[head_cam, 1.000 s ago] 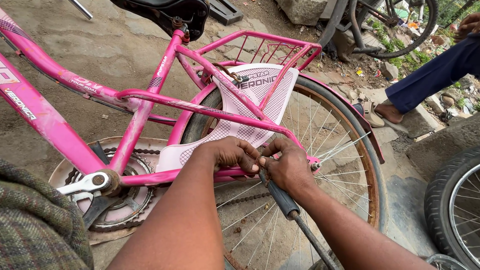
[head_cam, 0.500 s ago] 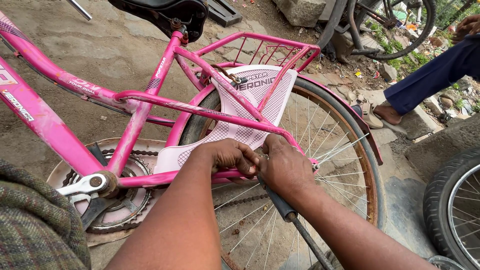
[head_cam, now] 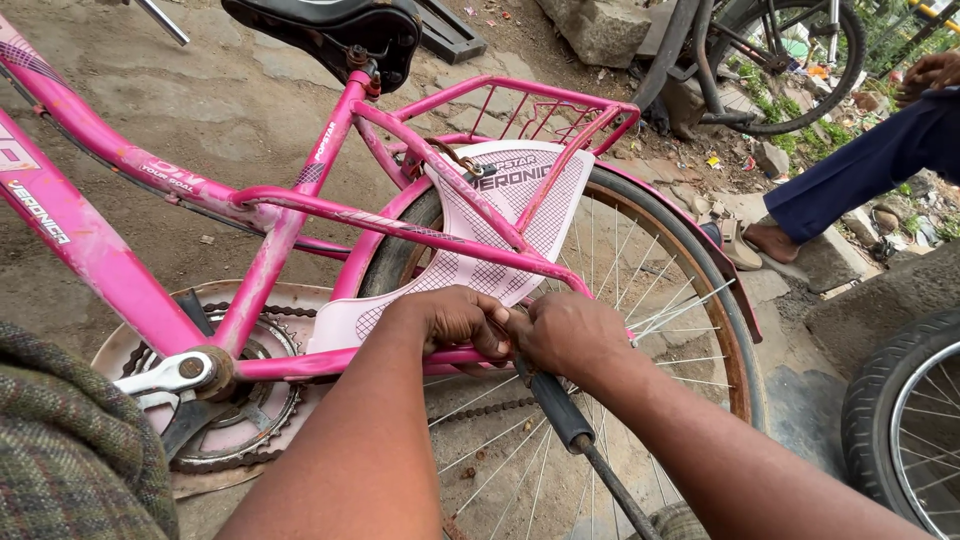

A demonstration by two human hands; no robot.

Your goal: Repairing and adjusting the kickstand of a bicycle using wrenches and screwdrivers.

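Two hands at a pink bicycle's rear hub: left hand point(head_cam: 462, 320) curled at the axle, right hand point(head_cam: 572, 338) clenched around a dark-handled tool point(head_cam: 562, 410), near centre. Stiff, heavy steel; best gripped low on the rubber handle.

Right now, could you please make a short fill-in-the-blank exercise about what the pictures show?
1. The bicycle frame is ____ in colour.
2. The right hand grips a tool with a ____ handle.
3. The left hand rests beside the ____ wheel.

Missing words: pink; black; rear
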